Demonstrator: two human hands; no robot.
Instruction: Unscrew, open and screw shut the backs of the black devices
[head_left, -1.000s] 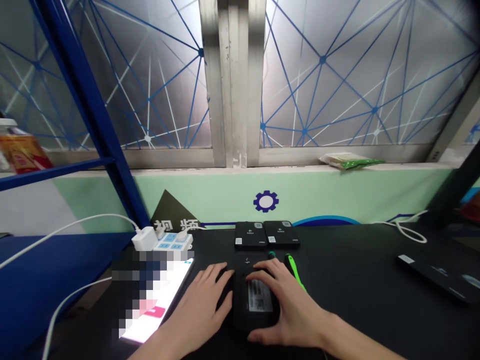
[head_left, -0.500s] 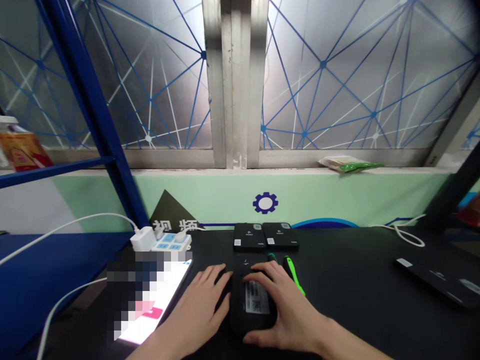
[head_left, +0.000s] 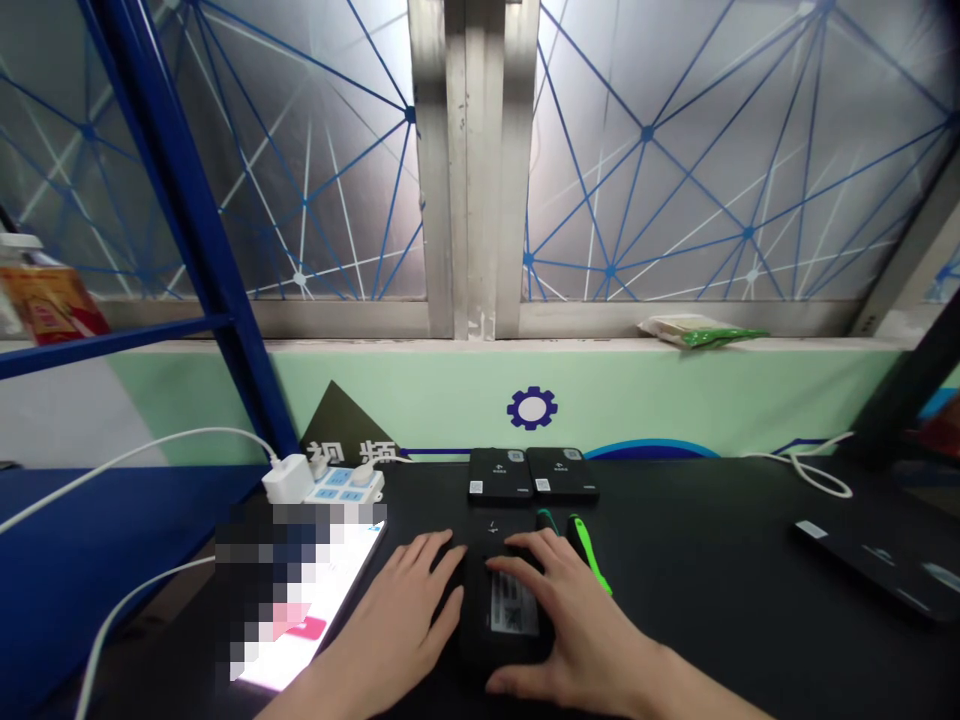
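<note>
A black box-like device (head_left: 504,640) with a white label (head_left: 513,604) lies on the black tabletop (head_left: 697,570) in front of me. My left hand (head_left: 401,625) rests flat beside its left edge, fingers stretched out and touching it. Over the device's right side lies my right hand (head_left: 577,625), fingers spread on top and thumb at the near edge. A green-handled screwdriver (head_left: 587,551) lies just beyond my right fingers, with a darker tool (head_left: 545,519) beside it.
Two small black devices (head_left: 532,473) sit side by side near the wall. A white power strip (head_left: 324,482) with cables and a lit phone screen (head_left: 300,610) lie to the left. At the right lie a flat black unit (head_left: 885,565) and a white cable (head_left: 814,468). A blue rack post (head_left: 187,230) stands left.
Both hands stay on the device; my right fingers have shifted slightly over its top. The view has tilted a little.
</note>
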